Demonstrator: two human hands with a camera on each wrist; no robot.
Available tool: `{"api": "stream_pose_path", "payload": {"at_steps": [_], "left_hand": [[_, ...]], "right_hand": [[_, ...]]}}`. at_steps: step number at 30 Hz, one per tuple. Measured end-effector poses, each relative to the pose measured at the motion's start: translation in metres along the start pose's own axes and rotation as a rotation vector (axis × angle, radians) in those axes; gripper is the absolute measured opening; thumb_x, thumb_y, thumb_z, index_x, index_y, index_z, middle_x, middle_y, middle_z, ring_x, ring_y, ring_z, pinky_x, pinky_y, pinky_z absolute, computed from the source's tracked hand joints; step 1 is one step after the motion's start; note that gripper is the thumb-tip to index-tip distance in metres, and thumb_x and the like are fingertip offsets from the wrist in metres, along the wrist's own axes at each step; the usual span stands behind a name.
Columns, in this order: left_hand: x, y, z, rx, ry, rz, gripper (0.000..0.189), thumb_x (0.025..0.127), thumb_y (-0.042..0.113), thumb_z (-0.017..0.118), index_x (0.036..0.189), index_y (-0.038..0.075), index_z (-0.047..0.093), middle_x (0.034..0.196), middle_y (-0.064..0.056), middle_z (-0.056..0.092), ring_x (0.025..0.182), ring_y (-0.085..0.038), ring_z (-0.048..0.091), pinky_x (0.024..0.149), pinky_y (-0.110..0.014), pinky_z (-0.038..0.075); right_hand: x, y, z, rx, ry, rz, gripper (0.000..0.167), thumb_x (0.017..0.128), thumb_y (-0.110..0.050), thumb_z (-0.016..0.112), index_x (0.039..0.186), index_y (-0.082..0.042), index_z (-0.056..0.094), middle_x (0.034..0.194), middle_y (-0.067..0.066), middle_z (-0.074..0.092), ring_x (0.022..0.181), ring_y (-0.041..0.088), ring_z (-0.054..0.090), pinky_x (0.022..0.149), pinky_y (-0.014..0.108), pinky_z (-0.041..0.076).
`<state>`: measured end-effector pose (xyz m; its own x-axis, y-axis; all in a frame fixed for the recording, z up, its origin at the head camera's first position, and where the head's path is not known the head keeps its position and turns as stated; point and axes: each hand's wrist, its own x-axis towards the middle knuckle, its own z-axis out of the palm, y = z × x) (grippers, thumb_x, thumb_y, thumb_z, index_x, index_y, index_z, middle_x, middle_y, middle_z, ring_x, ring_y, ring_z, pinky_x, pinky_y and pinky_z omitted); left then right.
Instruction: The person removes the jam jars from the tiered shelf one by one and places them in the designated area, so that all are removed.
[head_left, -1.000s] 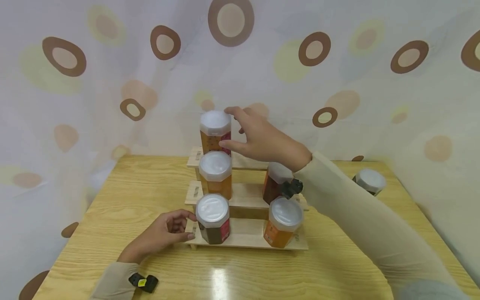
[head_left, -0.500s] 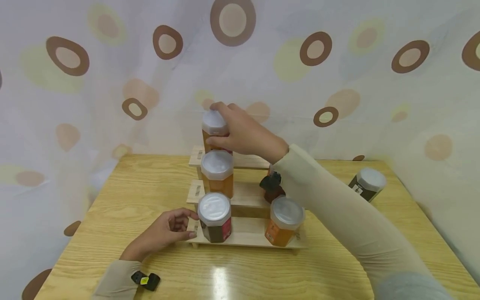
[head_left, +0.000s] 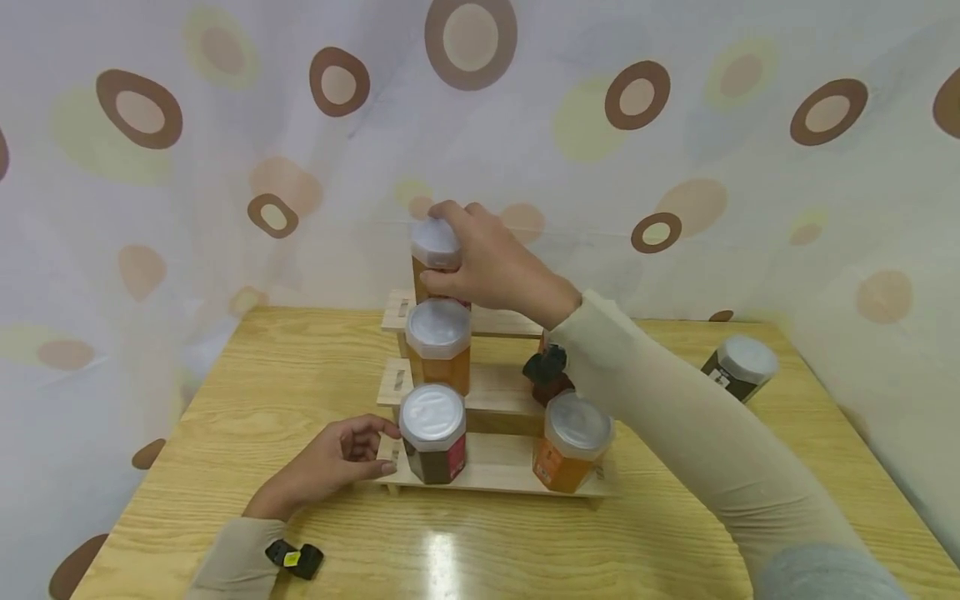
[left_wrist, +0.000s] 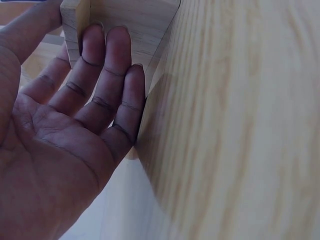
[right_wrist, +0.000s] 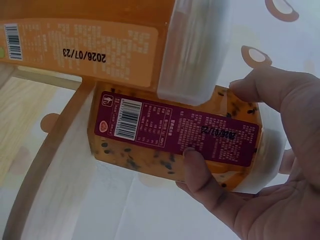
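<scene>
A three-tier wooden rack [head_left: 498,467] bears several octagonal jars with white lids. At the upper left of the rack, my right hand [head_left: 495,267] grips the jar of orange jam with dark seeds [right_wrist: 150,159], thumb and fingers spread round its lid and sides. Its purple label [right_wrist: 150,120] faces the right wrist camera. Just in front stands an orange jar [head_left: 438,350] on the middle tier. My left hand [head_left: 330,458] holds the left end of the lowest tier, thumb and fingers on either side of the board end [left_wrist: 75,30], beside a dark jar [head_left: 435,437].
An orange jar [head_left: 573,446] stands at the right of the lowest tier. Behind it, a dark red jar [head_left: 551,390] is partly hidden by my right sleeve. Another dark jar [head_left: 738,371] stands on the wooden table [head_left: 300,358] at the right. A patterned cloth [head_left: 360,183] hangs behind.
My right hand has moved left and closed round the top-tier jar. The left hand has stayed at the rack's end. The jars on the rack stand as before.
</scene>
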<state>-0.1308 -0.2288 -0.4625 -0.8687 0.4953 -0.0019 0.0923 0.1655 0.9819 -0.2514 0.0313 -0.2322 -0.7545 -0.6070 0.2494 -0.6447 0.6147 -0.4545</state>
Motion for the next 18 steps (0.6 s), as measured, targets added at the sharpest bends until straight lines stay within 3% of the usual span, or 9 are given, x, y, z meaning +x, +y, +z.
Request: {"api": "stream_pose_path", "payload": {"at_steps": [8,18], "left_hand": [[0.000,0.000,-0.001,0.006,0.001,0.024,0.038,0.093,0.005,0.077,0.127,-0.003,0.061,0.089,-0.010,0.063,0.077,-0.013,0.060,0.067,-0.024,0.052],[0.000,-0.001,-0.002,0.002,0.007,0.013,0.039,0.093,0.007,0.078,0.128,0.000,0.062,0.093,-0.009,0.063,0.079,-0.014,0.060,0.068,-0.025,0.053]], "right_hand": [[-0.002,0.000,-0.008,-0.001,0.031,0.003,0.070,0.091,-0.026,0.076,0.149,-0.004,0.046,0.128,0.021,0.054,0.105,0.030,0.056,0.084,0.042,0.054],[-0.012,0.006,-0.020,-0.041,0.080,0.061,0.069,0.089,-0.027,0.077,0.148,-0.006,0.048,0.126,0.020,0.056,0.108,0.033,0.054,0.092,0.045,0.050]]}}
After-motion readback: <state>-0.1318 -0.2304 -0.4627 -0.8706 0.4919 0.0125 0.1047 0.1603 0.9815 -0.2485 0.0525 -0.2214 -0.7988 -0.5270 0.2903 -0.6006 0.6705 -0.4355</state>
